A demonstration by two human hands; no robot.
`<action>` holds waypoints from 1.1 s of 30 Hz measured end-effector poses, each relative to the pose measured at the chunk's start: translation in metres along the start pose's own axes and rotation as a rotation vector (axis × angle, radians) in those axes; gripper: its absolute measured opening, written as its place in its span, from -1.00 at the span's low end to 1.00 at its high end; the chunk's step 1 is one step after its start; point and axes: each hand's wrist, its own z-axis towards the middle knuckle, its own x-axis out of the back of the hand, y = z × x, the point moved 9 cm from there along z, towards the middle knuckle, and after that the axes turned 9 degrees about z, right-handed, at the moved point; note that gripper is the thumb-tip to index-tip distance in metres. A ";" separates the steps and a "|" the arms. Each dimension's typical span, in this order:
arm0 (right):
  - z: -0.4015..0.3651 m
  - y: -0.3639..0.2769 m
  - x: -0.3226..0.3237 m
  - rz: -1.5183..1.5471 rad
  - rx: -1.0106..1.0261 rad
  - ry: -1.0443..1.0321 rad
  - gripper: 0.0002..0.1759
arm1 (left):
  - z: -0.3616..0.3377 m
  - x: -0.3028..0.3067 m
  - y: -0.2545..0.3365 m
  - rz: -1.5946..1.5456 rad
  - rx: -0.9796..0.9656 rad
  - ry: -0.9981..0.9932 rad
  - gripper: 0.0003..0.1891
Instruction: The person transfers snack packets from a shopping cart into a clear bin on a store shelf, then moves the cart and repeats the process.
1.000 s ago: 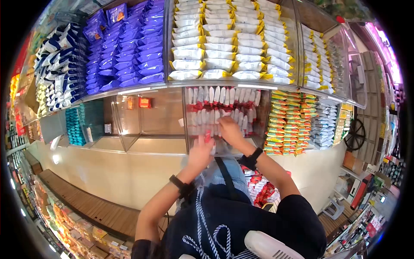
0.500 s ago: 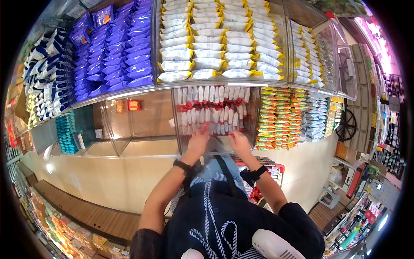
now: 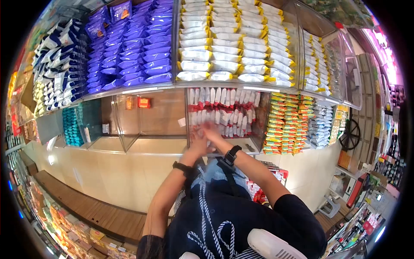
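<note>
My left hand (image 3: 197, 141) and my right hand (image 3: 211, 132) meet at the front left of the lower clear bin, the right one crossing over toward the left. Both are blurred by motion, and I cannot tell whether either grips a packet. Just beyond the fingers stand rows of slim white packets with red ends (image 3: 224, 117), packed upright in that bin. Its clear front panel (image 3: 241, 146) lies below them. Each wrist wears a black band.
Above, a shelf holds purple packets (image 3: 157, 54) and white-and-yellow packets (image 3: 222, 65). Orange-green packets (image 3: 284, 125) fill the bin to the right. At left, a brown bin floor (image 3: 161, 114) carries a small red packet (image 3: 144, 102). A cart (image 3: 280, 174) stands by my right side.
My right hand has swung left from the bin's front right to beside my left hand. The camera view has shifted slightly, moving the shelves rightward in it.
</note>
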 end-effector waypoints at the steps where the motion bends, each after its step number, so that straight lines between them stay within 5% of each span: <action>1: -0.002 -0.004 0.003 -0.102 0.031 0.060 -0.48 | -0.005 0.000 0.000 -0.040 -0.013 -0.001 0.00; 4: -0.005 -0.008 -0.004 -0.202 0.082 0.108 -0.71 | -0.034 0.019 0.016 0.109 0.009 0.061 -0.09; 10: -0.019 -0.027 -0.012 -0.319 0.127 0.076 -0.80 | -0.049 0.017 0.022 0.252 -0.070 0.127 -0.19; 15: -0.004 -0.011 -0.018 -0.199 0.060 0.032 -0.91 | -0.043 0.011 0.015 0.185 0.082 0.011 -0.28; 18: -0.021 -0.014 -0.001 -0.122 0.106 0.068 -0.88 | -0.044 0.012 0.016 0.167 0.037 -0.039 -0.47; 22: -0.046 -0.032 0.000 0.146 0.411 -0.048 -0.83 | -0.045 0.010 0.019 0.185 -0.070 0.071 -0.71; 25: -0.062 -0.042 -0.008 -0.077 0.580 -0.118 -0.87 | -0.045 0.014 0.010 0.100 0.038 0.217 -0.76; 29: -0.068 -0.039 -0.021 -0.138 0.511 -0.324 -0.85 | -0.039 0.014 0.007 0.079 0.126 0.230 -0.73; 33: -0.057 -0.026 -0.010 -0.175 0.393 -0.229 -0.74 | -0.045 0.023 0.009 0.104 0.160 0.242 -0.62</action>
